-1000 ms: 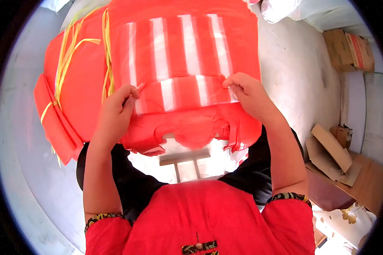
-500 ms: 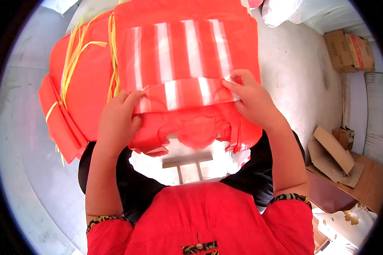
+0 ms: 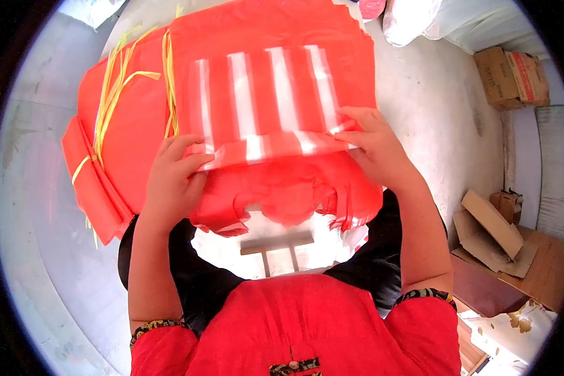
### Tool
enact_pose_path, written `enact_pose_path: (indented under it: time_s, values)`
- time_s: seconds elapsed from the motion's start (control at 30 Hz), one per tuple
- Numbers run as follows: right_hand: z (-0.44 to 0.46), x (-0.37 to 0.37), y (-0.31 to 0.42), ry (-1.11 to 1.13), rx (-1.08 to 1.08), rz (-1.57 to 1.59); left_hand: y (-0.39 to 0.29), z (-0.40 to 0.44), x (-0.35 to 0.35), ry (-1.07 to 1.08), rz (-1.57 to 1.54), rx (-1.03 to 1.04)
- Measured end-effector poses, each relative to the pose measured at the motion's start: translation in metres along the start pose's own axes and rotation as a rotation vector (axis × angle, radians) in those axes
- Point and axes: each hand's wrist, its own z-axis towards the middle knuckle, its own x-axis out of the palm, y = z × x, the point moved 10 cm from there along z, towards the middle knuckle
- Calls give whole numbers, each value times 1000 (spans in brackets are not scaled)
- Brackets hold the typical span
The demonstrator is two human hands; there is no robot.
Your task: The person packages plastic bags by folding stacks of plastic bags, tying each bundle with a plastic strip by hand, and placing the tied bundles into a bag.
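Note:
A red and white striped plastic bag (image 3: 266,100) lies on a thick stack of red plastic bags (image 3: 282,188). Its near edge is turned up into a folded strip across the front. My left hand (image 3: 177,178) is closed on the left end of this strip, thumb and fingertips pinching it. At the right end, my right hand (image 3: 381,150) pinches the strip between thumb and fingers. Yellow plastic ties (image 3: 169,81) lie over the red plastic left of the striped bag. A rolled red bundle (image 3: 94,178), bound with a yellow tie, rests at the far left.
Beneath the stack, between my knees, a wooden bar on legs (image 3: 276,242) shows. A cardboard box (image 3: 511,76) stands at the far right. Lower on the right, flattened cardboard (image 3: 492,235) lies on a brown wooden surface (image 3: 548,269). White plastic bundles (image 3: 413,19) sit at the back.
The striped bag has slid toward me, and its folded strip looks narrower. My left fingers have shifted their grip slightly lower; my right hand stays at the right end.

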Motion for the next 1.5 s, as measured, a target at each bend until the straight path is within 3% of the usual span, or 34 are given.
enact_pose_path:
  time_s: [0.07, 0.17, 0.2, 0.4, 0.6, 0.67, 0.77, 0.9, 0.97, 1.07, 1.13, 1.2, 1.27, 1.37, 1.5]
  values:
    - [-6, -3, -27, 59, 288, 439, 12, -2, -3, -21, -231, -30]
    - [-26, 17, -59, 145, 676, 842, 53, -19, 32, 82, -946, -639]
    - [-33, 26, -68, 172, 800, 932, 53, -17, 33, 78, -930, -636]
    - [-28, 52, -84, 62, 837, 1046, 60, 1, 38, -19, -742, -666]
    - [-32, 57, -103, -109, 771, 800, 68, 14, 34, -114, -431, -613]
    - [-34, 53, -101, -73, 807, 692, 65, 20, 31, -135, -311, -570]
    - [-32, 43, -94, -61, 835, 479, 76, 21, 38, -90, -224, -605]
    - [-26, 27, -84, -13, 808, 226, 54, 34, 26, 26, 131, -588]
    - [-19, 11, -76, -22, 716, 53, 51, 35, 24, 70, 222, -613]
    - [0, 2, -46, 130, 522, -225, 39, 36, 11, -116, 319, -416]
    - [11, 8, -12, 137, 266, -217, 14, 39, 14, -116, 327, -130]
    - [9, 11, 32, -4, -73, -7, -10, 39, 24, -48, 257, 93]
    - [13, 29, 38, 40, -74, 31, -41, 43, 41, 74, 112, 245]
    - [14, 41, 28, 95, -39, 26, -38, 42, 54, 203, 159, 160]
    - [16, 45, 5, 258, 118, 41, -17, 43, 45, 221, 144, 19]
